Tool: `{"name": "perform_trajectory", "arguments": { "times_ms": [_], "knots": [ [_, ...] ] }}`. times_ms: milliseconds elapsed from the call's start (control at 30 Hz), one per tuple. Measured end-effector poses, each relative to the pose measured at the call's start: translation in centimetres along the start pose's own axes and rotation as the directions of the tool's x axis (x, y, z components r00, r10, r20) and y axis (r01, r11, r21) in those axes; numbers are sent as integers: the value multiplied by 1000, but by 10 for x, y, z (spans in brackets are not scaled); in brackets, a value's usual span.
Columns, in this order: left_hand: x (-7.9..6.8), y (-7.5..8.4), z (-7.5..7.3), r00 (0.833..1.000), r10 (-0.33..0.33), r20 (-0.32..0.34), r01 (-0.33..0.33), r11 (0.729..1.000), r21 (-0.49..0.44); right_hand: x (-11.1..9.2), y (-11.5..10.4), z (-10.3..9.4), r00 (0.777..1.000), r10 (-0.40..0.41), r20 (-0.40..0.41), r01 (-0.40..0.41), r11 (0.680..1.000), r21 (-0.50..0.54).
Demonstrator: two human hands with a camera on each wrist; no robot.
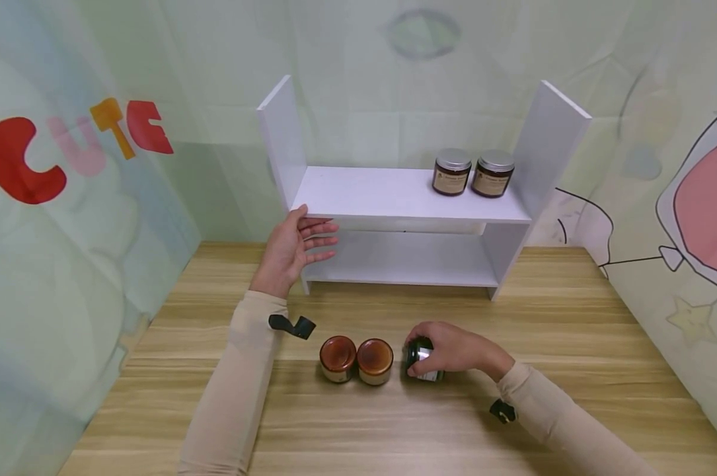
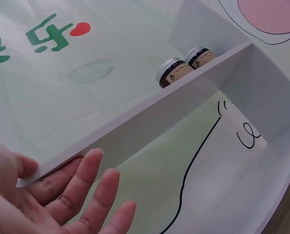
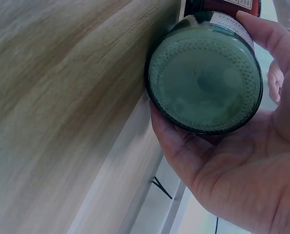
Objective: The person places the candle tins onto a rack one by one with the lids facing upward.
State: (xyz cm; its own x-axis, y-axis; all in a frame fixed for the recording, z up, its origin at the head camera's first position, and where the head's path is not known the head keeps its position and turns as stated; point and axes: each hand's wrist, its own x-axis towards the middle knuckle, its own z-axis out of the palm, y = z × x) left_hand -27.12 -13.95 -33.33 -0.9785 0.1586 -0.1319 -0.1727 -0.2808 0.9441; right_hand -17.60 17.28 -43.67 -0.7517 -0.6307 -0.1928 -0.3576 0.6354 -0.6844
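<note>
My left hand [image 1: 287, 254] holds the left end of the white shelf's [image 1: 382, 192] middle board. In the left wrist view the thumb lies on top, the index finger beneath, and the other fingers spread loosely. My right hand [image 1: 453, 347] grips a dark green glass jar [image 3: 205, 80] low at the table. The jar lies tipped on its side, its dimpled base towards the right wrist camera and a pale label on its side. Left of it, two amber glass jars [image 1: 338, 357] [image 1: 375, 360] stand close together, reddish-brown round ends up.
Two dark jars [image 1: 451, 172] [image 1: 492, 173] with silver lids and tan labels stand at the right of the middle board, beside the shelf's right side panel [image 1: 551, 145]. A printed cloth [image 1: 358, 79] hangs behind the wood-grain table [image 1: 346, 436].
</note>
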Motion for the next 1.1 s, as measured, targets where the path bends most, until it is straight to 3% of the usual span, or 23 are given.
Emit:
{"name": "perform_trajectory", "arguments": {
  "times_ms": [533,1100],
  "knots": [
    [2,-1,-1,1000,1,-12,-2,1000,-14,-3,-1,-2,1000,-18,-4,18,999,51],
    [1,-1,-1,1000,4,3,-4,1000,-23,-8,2,-6,994,-73,-77,81,992,95]
  ]
}}
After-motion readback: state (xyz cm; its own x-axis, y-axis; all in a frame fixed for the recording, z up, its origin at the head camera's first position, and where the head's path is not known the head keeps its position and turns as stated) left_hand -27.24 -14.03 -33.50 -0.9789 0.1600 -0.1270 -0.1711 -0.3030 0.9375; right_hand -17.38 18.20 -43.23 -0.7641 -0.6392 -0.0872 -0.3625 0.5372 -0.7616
